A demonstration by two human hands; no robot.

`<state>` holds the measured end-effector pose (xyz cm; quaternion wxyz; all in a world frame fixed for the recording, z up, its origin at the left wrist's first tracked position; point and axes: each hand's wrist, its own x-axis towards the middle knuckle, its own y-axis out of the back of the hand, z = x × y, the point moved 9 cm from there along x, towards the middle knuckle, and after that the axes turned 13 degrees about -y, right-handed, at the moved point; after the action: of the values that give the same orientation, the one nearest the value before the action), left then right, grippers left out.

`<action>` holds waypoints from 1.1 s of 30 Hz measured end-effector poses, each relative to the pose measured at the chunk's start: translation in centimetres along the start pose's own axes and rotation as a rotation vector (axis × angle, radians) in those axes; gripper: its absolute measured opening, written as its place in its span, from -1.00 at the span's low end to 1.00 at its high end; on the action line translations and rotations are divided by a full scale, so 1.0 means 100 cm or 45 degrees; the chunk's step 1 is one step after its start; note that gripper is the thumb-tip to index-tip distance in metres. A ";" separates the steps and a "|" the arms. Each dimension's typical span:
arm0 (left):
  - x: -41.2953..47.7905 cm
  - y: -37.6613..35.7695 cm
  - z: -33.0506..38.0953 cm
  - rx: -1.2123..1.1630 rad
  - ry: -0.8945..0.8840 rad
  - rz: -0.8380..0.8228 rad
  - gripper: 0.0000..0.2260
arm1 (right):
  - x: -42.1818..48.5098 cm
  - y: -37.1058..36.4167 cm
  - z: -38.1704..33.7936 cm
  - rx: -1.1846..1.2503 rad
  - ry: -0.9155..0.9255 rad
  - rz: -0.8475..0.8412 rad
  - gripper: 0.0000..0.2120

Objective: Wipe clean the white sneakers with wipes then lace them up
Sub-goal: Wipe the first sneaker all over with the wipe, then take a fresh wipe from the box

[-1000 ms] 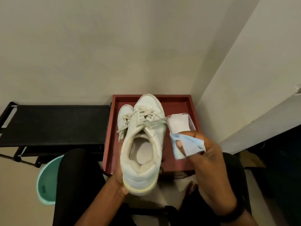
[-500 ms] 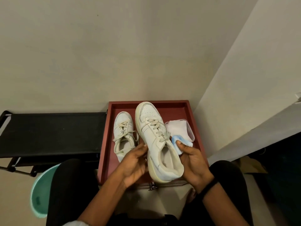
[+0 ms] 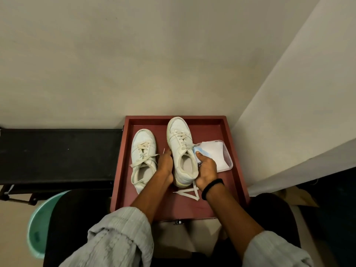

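Both hands have lowered the right sneaker (image 3: 182, 151) from mid-air onto the red tray (image 3: 212, 209), right of its mate (image 3: 142, 157); left hand (image 3: 166, 164) cups its side, right hand (image 3: 207, 168) pinches the blue wipe (image 3: 200, 151), so wiping can begin.

A: Where does the view look from?

B: There is just one, worn on the person's head, wide-angle, aimed forward and steeply down over both forearms.

A: How near is it?

B: Near. The red tray (image 3: 123, 170) sits centre frame in front of the knees, with both sleeves filling the near edge.

A: And farther out?

B: A plain wall fills the far half, a corner runs down the right, and a black bench (image 3: 57, 155) lies left.
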<state>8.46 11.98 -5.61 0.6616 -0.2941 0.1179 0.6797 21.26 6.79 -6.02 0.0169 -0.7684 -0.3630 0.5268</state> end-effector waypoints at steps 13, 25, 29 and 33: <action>0.038 0.014 -0.007 0.254 -0.094 0.172 -0.64 | 0.005 -0.008 -0.007 -0.075 0.258 0.297 -0.88; -0.029 -0.008 0.045 0.655 -0.455 -0.182 -0.57 | -0.065 -0.019 -0.054 -0.234 0.491 0.221 -0.86; -0.091 0.007 0.083 1.506 -1.040 -0.304 -0.54 | -0.126 -0.032 -0.045 -0.308 0.444 -0.083 -0.83; -0.062 0.067 0.067 2.033 -0.576 -0.065 -0.11 | -0.147 -0.016 0.013 -0.465 0.225 -0.164 -0.84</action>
<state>0.06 9.87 1.59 0.6943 0.4051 0.4223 0.4190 16.65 -0.97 5.78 -0.0572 -0.7772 -0.4977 0.3808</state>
